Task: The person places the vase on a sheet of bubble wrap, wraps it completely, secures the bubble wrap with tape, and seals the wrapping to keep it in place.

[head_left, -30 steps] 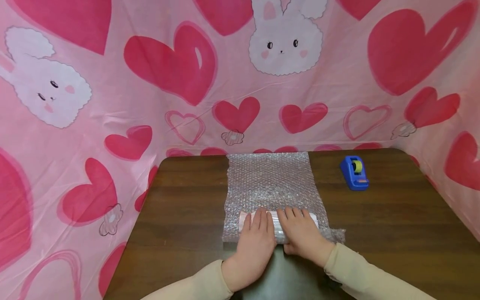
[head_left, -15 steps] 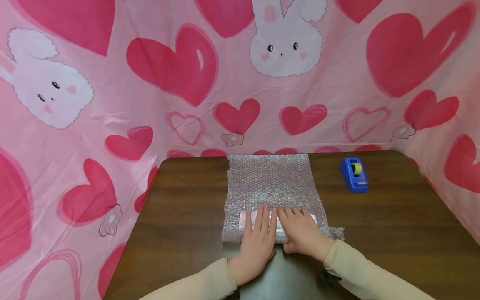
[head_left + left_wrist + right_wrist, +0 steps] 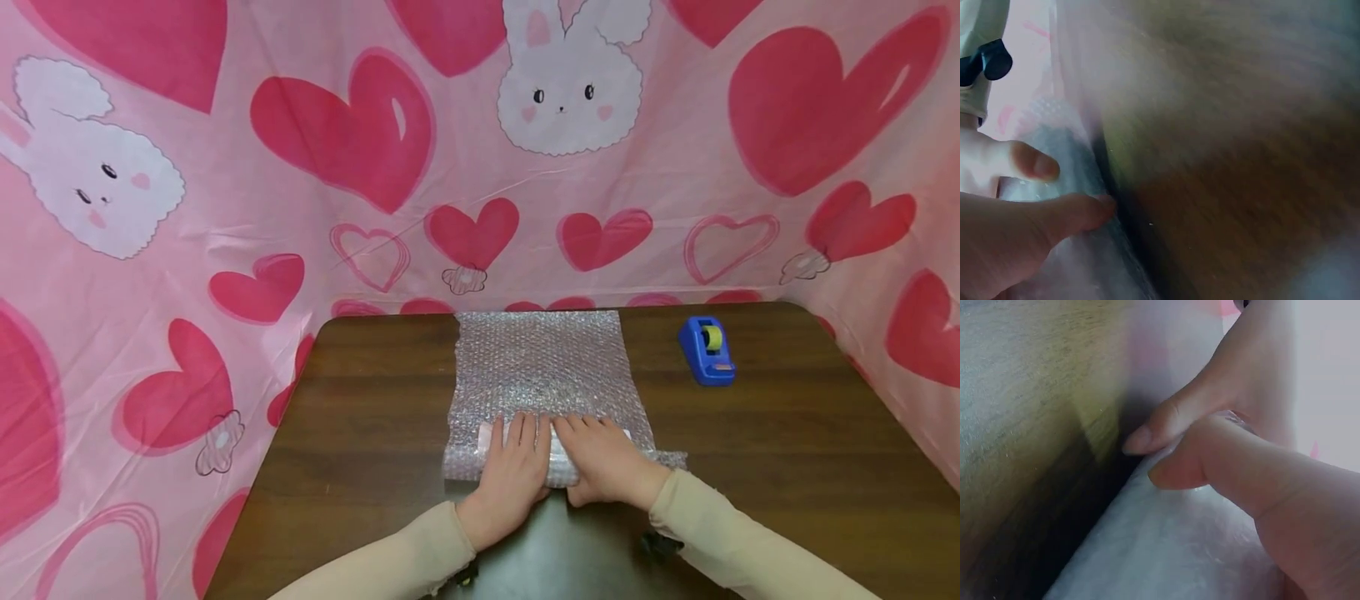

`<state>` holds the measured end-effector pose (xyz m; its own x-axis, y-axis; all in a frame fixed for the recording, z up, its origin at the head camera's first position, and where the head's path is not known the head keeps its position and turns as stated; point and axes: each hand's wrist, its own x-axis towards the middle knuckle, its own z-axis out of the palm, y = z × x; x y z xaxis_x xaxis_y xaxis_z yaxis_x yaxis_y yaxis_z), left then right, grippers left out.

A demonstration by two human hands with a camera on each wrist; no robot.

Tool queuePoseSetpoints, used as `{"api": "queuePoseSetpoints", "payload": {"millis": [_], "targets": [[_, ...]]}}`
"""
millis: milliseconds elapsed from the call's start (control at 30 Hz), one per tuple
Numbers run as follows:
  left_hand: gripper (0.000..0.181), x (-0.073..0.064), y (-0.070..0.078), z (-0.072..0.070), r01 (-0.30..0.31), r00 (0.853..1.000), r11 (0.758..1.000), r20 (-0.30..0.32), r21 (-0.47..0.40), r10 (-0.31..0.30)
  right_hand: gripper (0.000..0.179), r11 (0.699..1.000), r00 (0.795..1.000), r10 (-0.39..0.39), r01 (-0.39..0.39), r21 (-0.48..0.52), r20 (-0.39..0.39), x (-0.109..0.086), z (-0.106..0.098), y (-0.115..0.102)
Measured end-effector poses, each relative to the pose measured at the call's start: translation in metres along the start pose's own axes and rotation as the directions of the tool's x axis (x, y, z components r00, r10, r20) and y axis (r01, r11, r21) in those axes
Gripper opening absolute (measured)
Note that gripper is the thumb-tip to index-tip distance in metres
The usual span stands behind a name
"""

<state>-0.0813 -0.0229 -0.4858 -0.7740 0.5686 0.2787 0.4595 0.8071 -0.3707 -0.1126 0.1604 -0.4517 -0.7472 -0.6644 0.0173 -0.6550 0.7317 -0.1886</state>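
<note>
A clear bubble wrap sheet [image 3: 543, 358] runs up the wooden table to its far edge. At its near end lies a roll [image 3: 561, 460] of bubble wrap around something white and pale pink, mostly hidden by wrap and fingers. My left hand [image 3: 512, 473] grips the roll's left half, fingers over the top and thumb [image 3: 1079, 215] on the near side. Beside it my right hand [image 3: 611, 468] grips the right half the same way, its thumb [image 3: 1185, 469] against the wrapped surface. In the wrist views both thumbs sit close together along the roll's lower edge.
A blue tape dispenser [image 3: 707, 352] with yellow tape stands at the back right of the table [image 3: 360, 417]. A loose strip of bubble wrap [image 3: 672, 459] sticks out right of the roll. Pink cloth [image 3: 525, 183] with hearts and rabbits hangs behind and around the table.
My left fingers spread further up the roll, then drew back and closer together. The wrap's near left edge now curves up more around the roll. My right hand has hardly moved.
</note>
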Motion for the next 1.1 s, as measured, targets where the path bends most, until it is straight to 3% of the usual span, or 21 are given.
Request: {"api": "queuePoseSetpoints", "payload": {"millis": [267, 400, 500, 600, 733, 800, 867, 1100], "targets": [[0.100, 0.006, 0.003, 0.003, -0.022, 0.999, 0.999, -0.046, -0.024, 0.021, 0.085, 0.998, 0.999, -0.004, 0.001, 0.060, 0.048, -0.005, -0.003, 0.007], [0.099, 0.008, 0.004, 0.002, -0.028, 0.999, 1.000, -0.020, 0.007, 0.028, 0.093, 0.998, 0.999, -0.009, 0.006, 0.057, 0.054, -0.008, -0.003, 0.010], [0.099, 0.009, 0.002, 0.000, -0.021, 1.000, 0.999, 0.006, 0.025, 0.021, 0.102, 0.999, 0.999, -0.027, 0.027, -0.021, -0.018, -0.012, -0.001, 0.008], [0.098, 0.011, 0.001, 0.000, -0.018, 1.000, 0.999, 0.009, 0.039, 0.018, 0.110, 0.990, 0.987, -0.032, 0.010, -0.140, -0.158, -0.018, 0.002, 0.001], [0.096, 0.016, -0.003, 0.000, -0.029, 1.000, 0.999, 0.002, 0.015, 0.029, 0.097, 0.956, 0.933, -0.063, -0.046, -0.291, -0.354, -0.027, 0.004, -0.016], [0.095, 0.018, -0.005, -0.001, -0.033, 0.999, 0.999, 0.015, -0.006, 0.033, 0.090, 0.943, 0.910, -0.102, -0.041, -0.331, -0.402, -0.029, 0.005, -0.023], [0.093, 0.021, -0.008, -0.001, -0.032, 0.999, 0.999, 0.028, -0.035, 0.033, 0.089, 0.941, 0.901, -0.123, -0.029, -0.339, -0.417, -0.032, 0.006, -0.027], [0.084, 0.028, -0.015, -0.005, -0.032, 0.995, 0.988, 0.088, -0.150, 0.046, 0.110, 0.946, 0.953, -0.030, -0.070, -0.316, -0.301, -0.040, 0.017, -0.030]]}}
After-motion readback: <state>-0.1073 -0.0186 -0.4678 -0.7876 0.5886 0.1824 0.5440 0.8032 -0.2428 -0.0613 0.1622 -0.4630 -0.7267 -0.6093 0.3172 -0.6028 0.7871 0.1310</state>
